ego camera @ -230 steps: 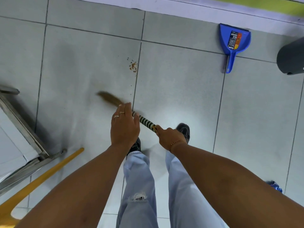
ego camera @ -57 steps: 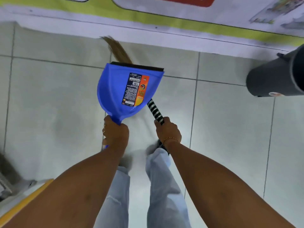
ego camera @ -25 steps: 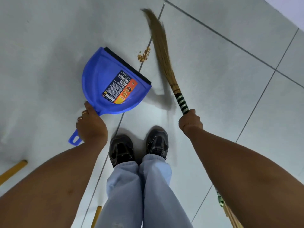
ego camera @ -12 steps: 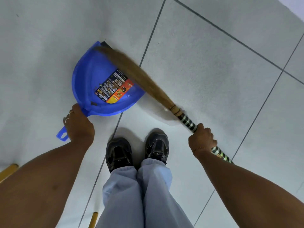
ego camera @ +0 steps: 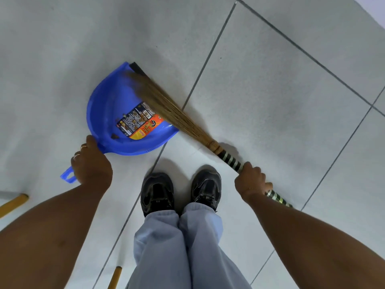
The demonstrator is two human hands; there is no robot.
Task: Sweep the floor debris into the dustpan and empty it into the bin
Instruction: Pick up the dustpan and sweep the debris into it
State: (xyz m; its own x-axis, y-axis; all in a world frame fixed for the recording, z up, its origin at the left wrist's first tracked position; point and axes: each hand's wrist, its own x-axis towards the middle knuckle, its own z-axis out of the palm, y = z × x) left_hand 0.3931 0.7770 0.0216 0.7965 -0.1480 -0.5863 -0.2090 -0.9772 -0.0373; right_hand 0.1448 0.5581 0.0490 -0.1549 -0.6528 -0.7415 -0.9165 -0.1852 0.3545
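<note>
A blue plastic dustpan (ego camera: pixel 108 113) lies on the pale grey tiled floor (ego camera: pixel 270 84) at about ten o'clock from the person's black shoes (ego camera: pixel 157 193). Its pan is a rounded scoop with ribbed edges and a black rubber lip at the mouth, which faces roughly one o'clock. A sticker (ego camera: pixel 138 122) sits inside: a black panel of fine print too small to read, and an orange-and-yellow band where "Gala" and "DUST" can be made out, upside down from this view. Small brown crumbs of debris (ego camera: pixel 133 120) lie scattered over the sticker, with one larger bit near the handle end.

The left hand (ego camera: pixel 91 165), wearing rings, is closed around the dustpan's handle; the handle's hanging loop pokes out at its eight o'clock side.

The broom (ego camera: pixel 179 122) has a fan of stiff brown grass fibres bound with cord to a handle wrapped in black and pale green stripes. Its blurred bristle tips rest across the pan's mouth. The right hand (ego camera: pixel 250 181) is wrapped tight around the striped handle, at three o'clock from the shoes.

Light grey-blue trousers (ego camera: pixel 179 247) cover the legs. Two yellow sticks (ego camera: pixel 13 204) lie at the lower left.
</note>
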